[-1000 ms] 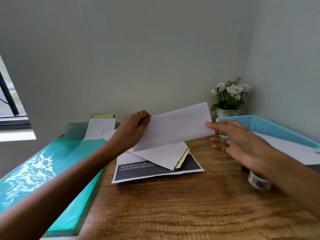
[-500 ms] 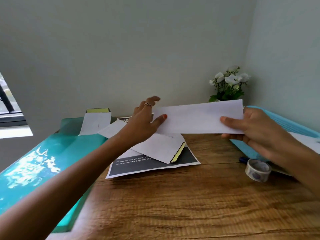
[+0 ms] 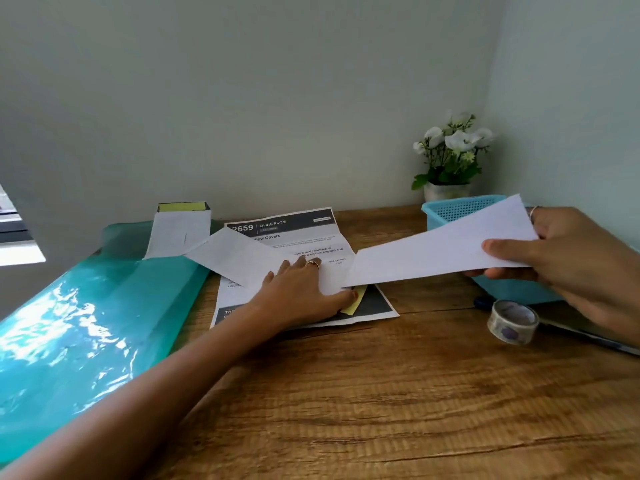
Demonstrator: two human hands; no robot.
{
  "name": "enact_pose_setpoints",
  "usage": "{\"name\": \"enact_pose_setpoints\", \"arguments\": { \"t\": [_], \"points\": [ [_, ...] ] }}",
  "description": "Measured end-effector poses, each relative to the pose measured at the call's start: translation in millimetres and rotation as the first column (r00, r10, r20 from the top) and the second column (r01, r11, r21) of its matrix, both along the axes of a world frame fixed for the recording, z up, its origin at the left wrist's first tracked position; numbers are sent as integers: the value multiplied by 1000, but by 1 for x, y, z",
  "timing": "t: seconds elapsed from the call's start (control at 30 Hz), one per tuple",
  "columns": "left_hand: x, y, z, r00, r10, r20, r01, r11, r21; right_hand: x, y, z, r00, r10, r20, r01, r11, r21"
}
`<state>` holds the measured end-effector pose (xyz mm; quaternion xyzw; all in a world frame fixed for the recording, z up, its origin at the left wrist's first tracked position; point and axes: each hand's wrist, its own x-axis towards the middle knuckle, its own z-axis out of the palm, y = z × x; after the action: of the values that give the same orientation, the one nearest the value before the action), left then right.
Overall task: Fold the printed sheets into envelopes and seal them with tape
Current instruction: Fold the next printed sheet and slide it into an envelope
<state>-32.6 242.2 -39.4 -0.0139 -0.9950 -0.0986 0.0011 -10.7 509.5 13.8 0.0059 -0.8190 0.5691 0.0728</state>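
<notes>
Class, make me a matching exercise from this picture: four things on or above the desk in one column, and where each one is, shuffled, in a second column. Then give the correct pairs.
Things
1. folded white sheet
2. tape roll
3. flower pot
4. printed sheet

Places
A. far corner of the desk, behind the blue basket
B. flat on the desk, partly under the left hand
C. held up in the grip of the right hand
D. standing on the wood, near the basket

Pairs: 1-C, 2-D, 3-A, 4-B

Soft daylight, seemingly from the window at left; glare on the teal plastic (image 3: 79,327); edges bowed, slightly soft.
</notes>
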Motion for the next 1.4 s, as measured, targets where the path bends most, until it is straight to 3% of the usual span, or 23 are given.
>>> {"name": "enact_pose_setpoints", "arguments": {
  "t": [0.77,1.17,1.4],
  "points": [
    [-7,-16,3,998,-64,23,61,993,96,2,13,19,960,199,200,-168,973,-160],
    [-3,-10,4,996,-87,19,85,992,90,1,-17,0,978,114,177,-95,989,-114],
    [2,-5,7,984,-169,52,162,979,123,9,-52,-18,928,263,265,-144,907,-395]
  ]
}}
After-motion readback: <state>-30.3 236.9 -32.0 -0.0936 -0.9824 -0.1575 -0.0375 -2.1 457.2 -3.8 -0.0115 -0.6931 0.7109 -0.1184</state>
